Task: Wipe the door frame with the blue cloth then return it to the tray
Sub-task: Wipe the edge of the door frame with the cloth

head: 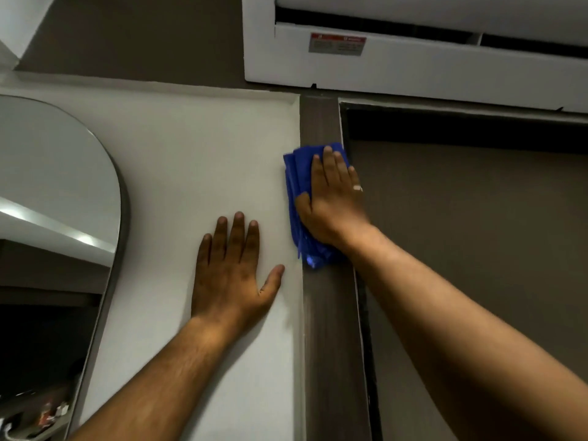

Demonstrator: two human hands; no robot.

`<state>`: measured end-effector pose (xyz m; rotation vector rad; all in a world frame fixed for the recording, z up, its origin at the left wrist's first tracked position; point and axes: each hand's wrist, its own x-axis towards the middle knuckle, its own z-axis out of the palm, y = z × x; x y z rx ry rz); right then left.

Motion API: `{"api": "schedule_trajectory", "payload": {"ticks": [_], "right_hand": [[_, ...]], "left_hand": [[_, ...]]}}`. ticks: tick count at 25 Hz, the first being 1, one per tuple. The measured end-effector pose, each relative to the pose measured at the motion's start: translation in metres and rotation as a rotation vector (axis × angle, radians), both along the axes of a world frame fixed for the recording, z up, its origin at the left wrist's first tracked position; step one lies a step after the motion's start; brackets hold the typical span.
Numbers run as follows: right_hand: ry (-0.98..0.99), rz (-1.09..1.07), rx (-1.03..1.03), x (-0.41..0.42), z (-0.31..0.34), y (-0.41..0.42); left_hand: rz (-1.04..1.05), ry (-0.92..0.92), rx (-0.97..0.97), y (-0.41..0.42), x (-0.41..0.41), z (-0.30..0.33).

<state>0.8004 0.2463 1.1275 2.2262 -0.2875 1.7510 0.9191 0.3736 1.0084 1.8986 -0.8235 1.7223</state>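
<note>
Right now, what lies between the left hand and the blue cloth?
Head view: only bare white wall separates the left hand from the blue cloth.

A pale wall (pixel 178 160) fills the centre; a rounded mirror (pixel 47 173) hangs at the left, a white air conditioner (pixel 413 68) at upper right.

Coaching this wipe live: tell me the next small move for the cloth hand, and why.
Probably slide the right hand, pressing the blue cloth flat on the door frame, downward: it sits near the frame's top corner, with a long bare stretch below.
</note>
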Motion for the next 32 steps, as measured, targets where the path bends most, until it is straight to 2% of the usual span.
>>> {"api": "schedule_trajectory", "payload": {"ticks": [2,4,8,10,16,21,27,29,32], "right_hand": [[-0.021,-0.024,0.005,0.003,0.041,0.003],[-0.03,-0.026,-0.01,0.004,0.053,0.005],[-0.026,0.022,-0.076,0.002,0.0,0.0],[0.006,0.022,-0.087,-0.001,-0.006,-0.003],[-0.054,-0.043,-0.025,0.005,0.066,0.005],[-0.014,0.005,-0.01,0.003,0.012,0.007],[0.098,0.075,-0.02,-0.014,-0.137,0.003],[0.104,0.052,0.008,-0.015,-0.15,0.0],[0.097,0.026,0.027,-0.014,-0.115,-0.001]], "left_hand": [[-0.019,-0.01,-0.03,0.001,0.002,0.011],[-0.018,-0.033,-0.045,0.001,0.001,0.012],[-0.032,-0.022,-0.04,0.0,0.002,0.011],[-0.039,-0.02,-0.035,0.002,-0.001,0.011],[-0.047,-0.031,-0.037,0.003,0.003,0.009],[-0.022,-0.042,-0.045,0.003,0.005,0.006],[-0.008,-0.03,-0.014,0.003,0.004,-0.006],[-0.002,-0.029,0.008,0.007,0.003,-0.017],[0.016,-0.036,0.038,0.013,0.005,-0.038]]}}
